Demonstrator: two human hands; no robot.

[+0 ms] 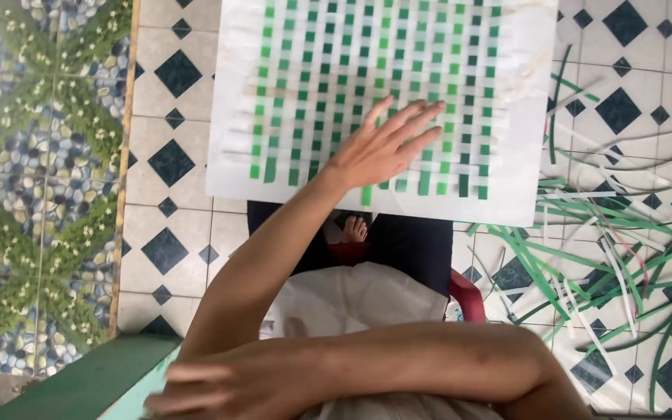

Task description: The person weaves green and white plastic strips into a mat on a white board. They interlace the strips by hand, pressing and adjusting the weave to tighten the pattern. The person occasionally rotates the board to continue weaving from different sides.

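Observation:
A white board [227,101] lies over my knees and carries a mat woven from green and white paper strips [328,54]. My left hand [383,148] reaches forward and rests flat on the near part of the weave, palm down, fingers spread, holding nothing. My right arm crosses in front of my body at the bottom of the view. My right hand [196,389], blurred, lies against my left upper arm with fingers stretched out and nothing in it.
Several loose green and white paper strips [600,249] lie scattered on the diamond-patterned tile floor [173,233] to the right. Pebble-patterned flooring [33,194] runs along the left. A green ledge [87,381] is at bottom left. A bare foot [355,229] and a red stool edge [468,295] show under the board.

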